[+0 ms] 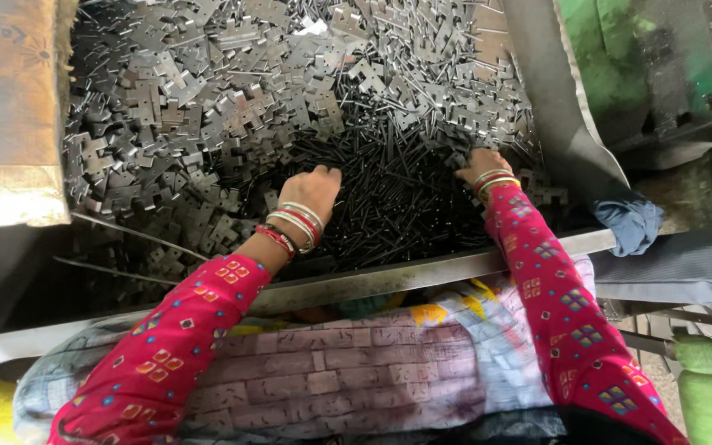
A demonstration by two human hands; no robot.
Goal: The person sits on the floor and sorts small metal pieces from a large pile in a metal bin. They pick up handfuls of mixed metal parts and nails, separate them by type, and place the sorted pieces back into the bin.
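My left hand point(313, 188) and right hand point(478, 164), fingers buried among dark pins point(389, 198) below the stamped plates point(208, 107); grip unseen—rake shallowly.

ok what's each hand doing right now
left hand: fingers curled into the heap of thin dark metal pins, grip cannot be told
right hand: same, fingers buried
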